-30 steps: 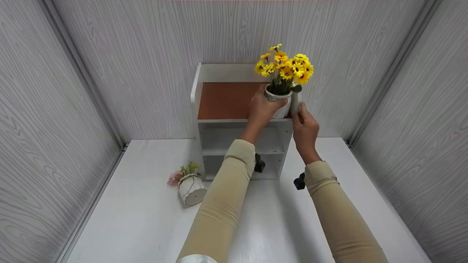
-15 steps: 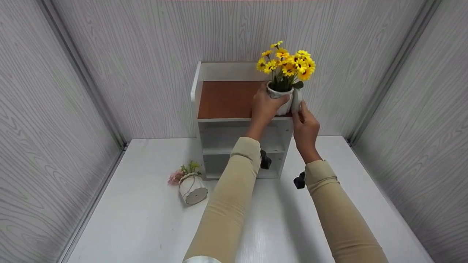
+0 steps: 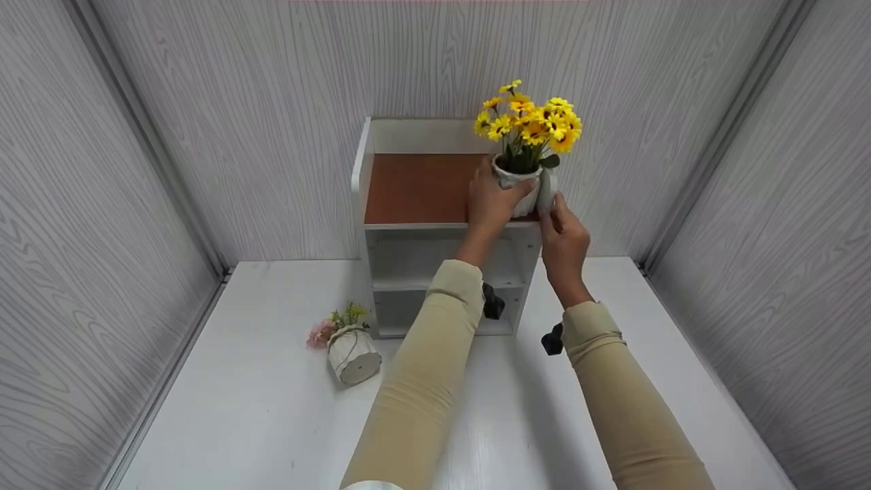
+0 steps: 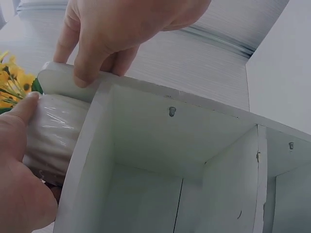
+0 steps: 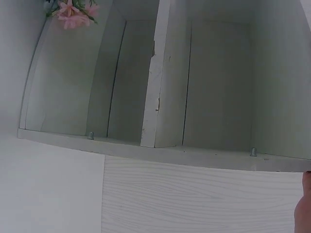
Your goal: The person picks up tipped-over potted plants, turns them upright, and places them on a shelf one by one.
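My left hand (image 3: 493, 204) grips a white ribbed flowerpot (image 3: 525, 203) with yellow daisy-like flowers (image 3: 534, 124). The pot stands upright at the right end of the cabinet's brown top (image 3: 425, 187), beside the raised side panel (image 3: 546, 190). On that panel's front edge, my right hand (image 3: 566, 246) pinches with thumb and fingers. The left wrist view shows the pot (image 4: 57, 131) close against the panel, the left hand (image 4: 22, 179) around it, and the right hand (image 4: 131, 24) on the edge. Only a sliver of the right hand (image 5: 303, 208) enters the right wrist view.
The white cabinet (image 3: 449, 284) has two open compartments below its top. A second white pot (image 3: 354, 354) with pink and green flowers lies on its side on the white table (image 3: 238, 381), left of the cabinet. Wood-grain walls (image 3: 286, 136) enclose the table's back and sides.
My left hand and the flowerpot have shifted slightly right and back on the cabinet top, the left forearm swinging right with them. My right hand keeps its hold on the side panel.
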Motion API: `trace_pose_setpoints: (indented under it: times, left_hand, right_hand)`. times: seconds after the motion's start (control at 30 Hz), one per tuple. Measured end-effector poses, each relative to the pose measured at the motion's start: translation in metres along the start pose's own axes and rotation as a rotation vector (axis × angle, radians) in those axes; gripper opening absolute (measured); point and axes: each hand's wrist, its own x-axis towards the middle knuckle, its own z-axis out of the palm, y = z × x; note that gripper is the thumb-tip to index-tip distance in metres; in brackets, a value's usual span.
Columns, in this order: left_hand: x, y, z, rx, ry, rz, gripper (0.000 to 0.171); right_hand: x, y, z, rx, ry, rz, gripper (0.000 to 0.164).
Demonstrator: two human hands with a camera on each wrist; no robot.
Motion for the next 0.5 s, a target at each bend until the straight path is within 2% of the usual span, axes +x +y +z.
trace_pose_setpoints:
  times: [0.13, 0.33, 0.5]
  left_hand:
    - [-0.002, -0.001, 0.002, -0.041, -0.005, -0.004, 0.088]
    - [-0.008, -0.001, 0.002, -0.176, 0.008, 0.029, 0.086]
    - [-0.018, 0.002, -0.004, -0.249, 0.032, -0.037, 0.096]
  right_hand:
    - [-0.002, 0.001, 0.000, -0.005, -0.005, -0.003, 0.046]
    - [-0.001, 0.003, 0.000, -0.005, -0.008, -0.005, 0.046]
    - [0.000, 0.002, -0.001, -0.032, -0.004, -0.025, 0.045]
